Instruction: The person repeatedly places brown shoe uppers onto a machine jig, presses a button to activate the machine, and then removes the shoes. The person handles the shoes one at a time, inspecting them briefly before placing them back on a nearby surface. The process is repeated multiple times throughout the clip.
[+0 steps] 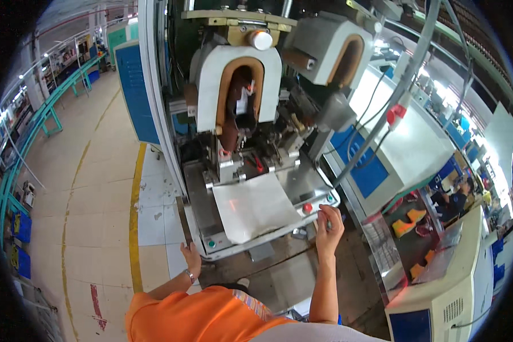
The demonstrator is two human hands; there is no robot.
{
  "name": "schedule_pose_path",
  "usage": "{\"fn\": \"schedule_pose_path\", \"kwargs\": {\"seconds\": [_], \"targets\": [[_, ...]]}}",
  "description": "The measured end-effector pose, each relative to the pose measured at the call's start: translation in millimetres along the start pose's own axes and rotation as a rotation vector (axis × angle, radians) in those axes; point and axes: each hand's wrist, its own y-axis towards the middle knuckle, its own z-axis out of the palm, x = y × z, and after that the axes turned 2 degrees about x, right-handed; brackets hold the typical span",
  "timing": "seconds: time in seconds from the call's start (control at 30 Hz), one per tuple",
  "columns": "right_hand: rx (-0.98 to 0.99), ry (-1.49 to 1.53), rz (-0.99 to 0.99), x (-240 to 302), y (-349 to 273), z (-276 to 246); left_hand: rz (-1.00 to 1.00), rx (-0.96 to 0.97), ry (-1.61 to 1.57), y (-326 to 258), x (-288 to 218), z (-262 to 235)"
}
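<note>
My left hand (192,259) is by the front left corner of a machine's metal bed (196,196), close to a green button (211,244). Its fingers are apart and nothing is in them. Over the bed's front right edge is my right hand (329,228), fingers curled, below another green button (330,198) and a red knob (307,208). A small thing may sit between its fingers; I cannot make it out. Between my hands a white sheet (253,208) covers part of the bed. Behind it stands a white arch-shaped clamp (207,85) with a tan lining, around a dark brown piece (229,134).
A second white arch clamp (319,48) stands at the upper right. A slanting grey pole (402,91) and cables cross the right side. Farther right are a white cabinet (416,154), orange shoe pieces (407,222) and a seated person (456,199). A tiled aisle (105,199) runs at left.
</note>
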Motion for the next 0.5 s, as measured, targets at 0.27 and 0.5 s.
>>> {"fn": "schedule_pose_path", "kwargs": {"seconds": [0.27, 0.5], "targets": [[0.009, 0.198, -0.126, 41.2, 80.0, 45.3, 0.480, -0.035, 0.328, -7.7, -49.0, 9.5], [0.071, 0.216, -0.445, 90.7, 151.6, 78.7, 0.594, 0.085, 0.135, -37.9, -108.9, 4.8]]}}
